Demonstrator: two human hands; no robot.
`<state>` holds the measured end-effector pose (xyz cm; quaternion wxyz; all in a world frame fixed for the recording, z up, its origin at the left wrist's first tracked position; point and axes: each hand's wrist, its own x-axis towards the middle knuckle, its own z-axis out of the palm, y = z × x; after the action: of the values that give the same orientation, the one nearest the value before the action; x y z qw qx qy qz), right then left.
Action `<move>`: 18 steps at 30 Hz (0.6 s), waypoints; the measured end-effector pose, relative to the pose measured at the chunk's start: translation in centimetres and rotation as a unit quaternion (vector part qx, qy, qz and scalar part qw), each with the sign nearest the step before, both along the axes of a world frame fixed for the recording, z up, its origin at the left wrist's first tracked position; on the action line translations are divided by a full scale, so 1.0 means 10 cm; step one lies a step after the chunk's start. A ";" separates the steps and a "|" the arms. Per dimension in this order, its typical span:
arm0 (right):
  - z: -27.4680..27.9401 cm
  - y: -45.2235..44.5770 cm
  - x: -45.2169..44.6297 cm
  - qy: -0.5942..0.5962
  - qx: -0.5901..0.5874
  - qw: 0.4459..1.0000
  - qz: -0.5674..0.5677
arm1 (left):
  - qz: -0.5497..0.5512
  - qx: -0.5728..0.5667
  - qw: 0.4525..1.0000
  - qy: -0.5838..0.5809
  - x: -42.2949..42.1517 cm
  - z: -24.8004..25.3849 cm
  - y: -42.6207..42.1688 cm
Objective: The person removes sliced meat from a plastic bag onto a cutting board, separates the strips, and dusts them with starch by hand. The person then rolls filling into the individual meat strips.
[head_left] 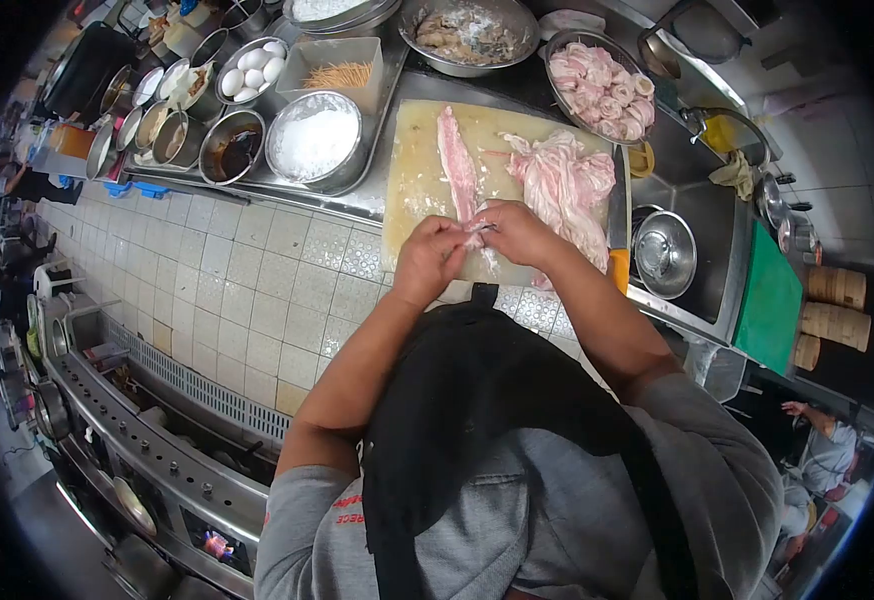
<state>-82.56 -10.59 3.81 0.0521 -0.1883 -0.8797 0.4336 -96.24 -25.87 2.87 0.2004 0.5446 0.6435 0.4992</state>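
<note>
A long strip of pale pink raw meat [456, 160] lies lengthwise on the yellowish cutting board [412, 140], with white powder scattered around it. At its near end my left hand [429, 262] is closed in a pinch. My right hand [522, 236] pinches the same end from the other side, fingertips almost touching those of the left. The bit of meat between the fingers is partly hidden. Just right of the strip, a loose heap of thin raw meat slices [567, 190] spreads over the board and reaches its near edge.
Behind the board stand a bowl of rolled meat pieces [602, 90] and a bowl of floury mixture [469, 35]. To the left are a white powder bowl [314, 138], a toothpick container [335, 68] and eggs [254, 70]. A sink with a metal bowl [664, 254] is at right.
</note>
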 end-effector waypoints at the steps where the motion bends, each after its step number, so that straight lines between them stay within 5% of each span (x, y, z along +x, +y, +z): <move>1: -0.02 -0.01 0.00 0.017 -0.003 1.000 0.002 | 0.014 -0.038 0.999 -0.007 -0.04 0.02 0.04; 5: 0.13 -0.15 0.07 0.009 -0.049 0.994 -0.102 | -0.016 -0.142 0.989 -0.032 -0.16 0.06 0.20; 8: 0.16 -0.26 0.16 -0.034 0.038 0.989 -0.137 | -0.018 -0.179 0.979 -0.096 -0.22 0.00 0.33; 11: 0.17 -0.41 0.21 0.046 0.156 0.984 -0.065 | -0.019 -0.196 0.977 -0.077 -0.26 -0.01 0.44; 14: 0.17 -0.47 0.16 -0.030 0.200 0.976 -0.075 | -0.007 -0.171 0.984 -0.048 -0.31 -0.24 0.52; 18: 0.13 -0.38 0.11 -0.057 0.228 0.969 -0.078 | 0.072 -0.085 0.992 0.053 -0.25 0.09 0.41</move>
<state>-81.46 -14.38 5.13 0.0775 -0.2642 -0.9393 0.2047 -98.76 -21.79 3.79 0.1754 0.5036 0.7310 0.4257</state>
